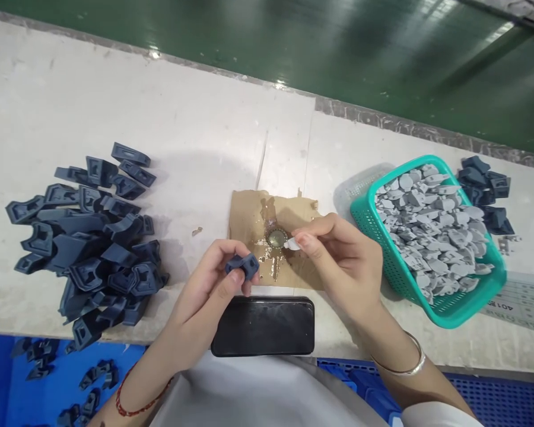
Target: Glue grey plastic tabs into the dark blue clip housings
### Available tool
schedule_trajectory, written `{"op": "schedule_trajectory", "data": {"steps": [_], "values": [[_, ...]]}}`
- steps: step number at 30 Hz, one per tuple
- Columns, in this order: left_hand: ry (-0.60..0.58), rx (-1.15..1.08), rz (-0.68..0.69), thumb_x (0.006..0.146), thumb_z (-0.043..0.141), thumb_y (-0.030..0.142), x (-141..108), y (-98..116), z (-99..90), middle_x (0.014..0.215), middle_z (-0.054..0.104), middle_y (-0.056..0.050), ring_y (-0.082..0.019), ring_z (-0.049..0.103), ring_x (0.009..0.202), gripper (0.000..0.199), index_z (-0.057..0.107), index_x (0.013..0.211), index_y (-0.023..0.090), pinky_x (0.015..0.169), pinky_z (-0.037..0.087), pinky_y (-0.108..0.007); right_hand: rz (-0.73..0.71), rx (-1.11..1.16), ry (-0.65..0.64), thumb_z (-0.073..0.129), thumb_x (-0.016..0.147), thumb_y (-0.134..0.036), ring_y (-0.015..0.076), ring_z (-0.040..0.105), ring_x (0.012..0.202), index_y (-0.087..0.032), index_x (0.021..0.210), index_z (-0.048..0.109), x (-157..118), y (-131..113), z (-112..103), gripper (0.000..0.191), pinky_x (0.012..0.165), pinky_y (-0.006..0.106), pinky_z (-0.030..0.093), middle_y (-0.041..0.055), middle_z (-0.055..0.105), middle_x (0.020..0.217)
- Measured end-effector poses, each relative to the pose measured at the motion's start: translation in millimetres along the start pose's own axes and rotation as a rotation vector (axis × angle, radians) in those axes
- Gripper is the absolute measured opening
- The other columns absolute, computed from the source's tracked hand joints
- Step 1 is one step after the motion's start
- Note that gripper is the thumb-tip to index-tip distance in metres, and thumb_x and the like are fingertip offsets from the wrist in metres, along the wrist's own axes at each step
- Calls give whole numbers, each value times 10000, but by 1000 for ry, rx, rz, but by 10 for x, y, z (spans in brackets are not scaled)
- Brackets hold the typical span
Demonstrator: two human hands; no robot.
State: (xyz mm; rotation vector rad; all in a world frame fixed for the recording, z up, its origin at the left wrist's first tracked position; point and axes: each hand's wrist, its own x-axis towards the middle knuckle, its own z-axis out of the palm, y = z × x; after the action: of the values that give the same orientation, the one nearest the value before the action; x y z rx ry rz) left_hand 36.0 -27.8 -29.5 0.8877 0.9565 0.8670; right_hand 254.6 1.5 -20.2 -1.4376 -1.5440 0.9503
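A navy block sits pinched in the left hand

Bright, fairly even light falls seemingly from above, with a soft shadow on the white table just left of the green basket, streaky glare on the glossy green surface beyond it, fine detail slightly soft

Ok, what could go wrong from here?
The right grip pinches only a small grey piece, which might slip onto the wet-looking cardboard.
The phone lies close to that cardboard, so a drip could land on it.
The pile of blue blocks reaches the near edge of the table; a nudge might tip some off.
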Motion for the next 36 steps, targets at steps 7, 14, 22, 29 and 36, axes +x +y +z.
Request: {"op": "schedule_trajectory", "data": {"steps": [7, 14, 22, 29, 36], "values": [[-19, 198, 40, 1118, 490, 379, 53, -72, 15, 958, 691, 7, -126, 607, 855, 218, 654, 1247, 316, 774, 482, -225, 166, 434, -40, 752, 964, -347, 108, 589, 538, -210, 834, 728, -6, -63, 102, 191, 505, 235, 483, -24, 671, 633], [-37, 320, 14, 1120, 449, 424, 47, -86, 6, 905, 683, -3, -166, 580, 811, 300, 680, 1241, 276, 750, 451, -275, 124, 419, -83, 738, 972, -379, 107, 513, 501, -222, 834, 707, -31, -78, 187, 211, 440, 242, 428, -19, 631, 624], [-47, 346, 11, 1127, 438, 412, 49, -69, 9, 896, 659, 16, -150, 566, 801, 302, 674, 1273, 292, 741, 437, -263, 54, 298, -93, 715, 989, -408, 128, 625, 574, -245, 842, 703, -33, -98, 206, 220, 454, 249, 488, 14, 732, 775], [-22, 407, 27, 1132, 424, 407, 74, -48, 41, 837, 618, 27, -132, 519, 717, 286, 661, 1198, 260, 665, 405, -260, -38, 233, -121, 673, 1012, -240, 112, 668, 599, -238, 872, 693, -49, -95, 244, 141, 514, 233, 514, -18, 751, 749], [11, 424, 66, 1129, 416, 416, 90, -40, 63, 820, 606, 13, -143, 511, 711, 306, 649, 1100, 220, 647, 393, -274, -38, 192, -98, 654, 1012, -216, 105, 660, 601, -221, 878, 678, -70, -106, 307, 136, 536, 225, 494, -26, 743, 715]]}}
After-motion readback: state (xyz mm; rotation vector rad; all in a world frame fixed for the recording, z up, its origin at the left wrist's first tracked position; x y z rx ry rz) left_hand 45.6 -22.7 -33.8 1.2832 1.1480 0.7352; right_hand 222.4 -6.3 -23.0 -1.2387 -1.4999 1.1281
